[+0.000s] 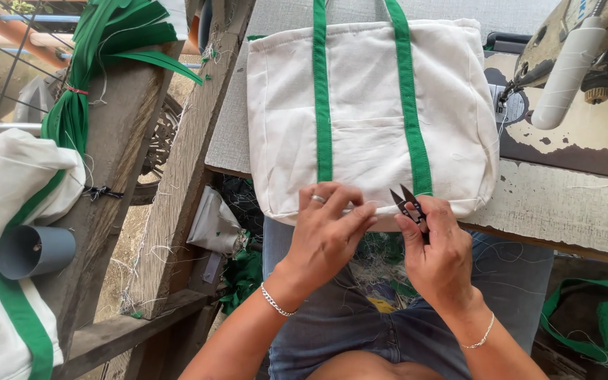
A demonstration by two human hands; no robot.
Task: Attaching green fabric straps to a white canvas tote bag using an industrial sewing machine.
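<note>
The table (571, 204) runs across the top right, its paint worn and chipped; on it lies the bag (371, 112), cream canvas with two green straps running up its face, its bottom edge hanging just over the table's near edge above the person's lap; at the far right corner sits the sewing machine (592, 42), a white thread cone (564, 70) leaning against it; off the table's left edge stands a rough wooden frame (170, 190), a bundle of green straps (100, 63) draped over its top; lower left, more cream and green bags (8, 232) are piled up, a grey pipe (33, 250) poking out beside them; green scraps (599, 324) lie on the floor at lower right. Now the hands, both at the bag's bottom edge; the left hand (328, 232), ring on one finger and chain at the wrist, pinches the hem between fingertips and thumb; the right hand (438, 257) is closed around the snips (408, 204), small and black, blades parted and pointing up at the hem just beside the right strap's lower end; the two hands sit near each other, not touching.
</note>
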